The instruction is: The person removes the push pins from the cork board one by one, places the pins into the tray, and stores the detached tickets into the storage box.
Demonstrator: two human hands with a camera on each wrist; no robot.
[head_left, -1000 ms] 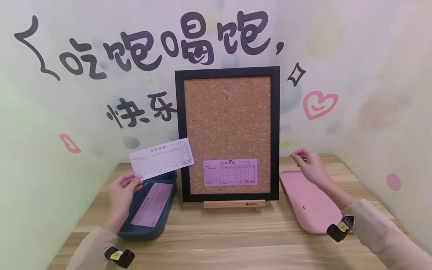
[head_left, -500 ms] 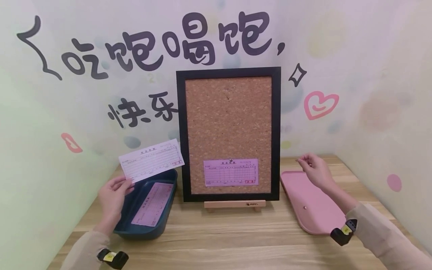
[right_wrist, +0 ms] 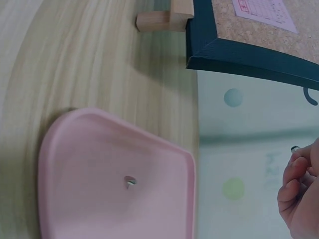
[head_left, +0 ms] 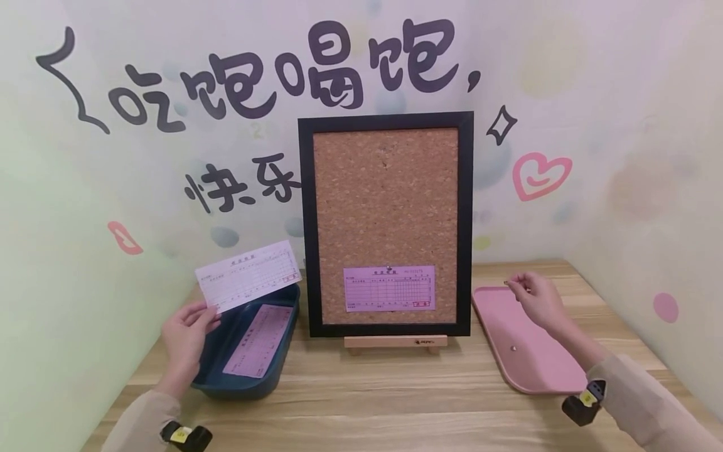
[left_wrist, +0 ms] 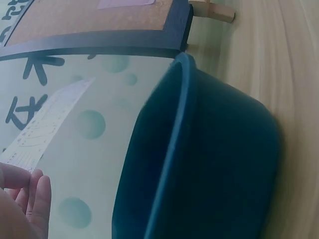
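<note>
My left hand (head_left: 186,333) pinches a pale pink receipt slip (head_left: 248,275) by its lower left corner and holds it up above the dark blue bin (head_left: 285,314). In the left wrist view the slip (left_wrist: 47,124) rises from my fingers (left_wrist: 37,196) beside the bin (left_wrist: 209,164). My right hand (head_left: 533,298) pinches a small pushpin (head_left: 508,284) over the far end of the pink tray (head_left: 531,367). The wrist view shows that pushpin (right_wrist: 294,149) at my fingertips. A cork board (head_left: 386,220) in a black frame stands between the hands, with a purple slip (head_left: 390,288) pinned low on it.
Another purple slip (head_left: 257,341) lies inside the blue bin. One loose pushpin (head_left: 513,347) sits on the pink tray (right_wrist: 84,174), and the right wrist view shows this pushpin (right_wrist: 129,181) too. The board rests on a small wooden stand (head_left: 395,342). Walls close the table on three sides.
My left hand has drawn the pale slip left and slightly down, away from the board. My right hand has dropped a little with the pushpin toward the tray.
</note>
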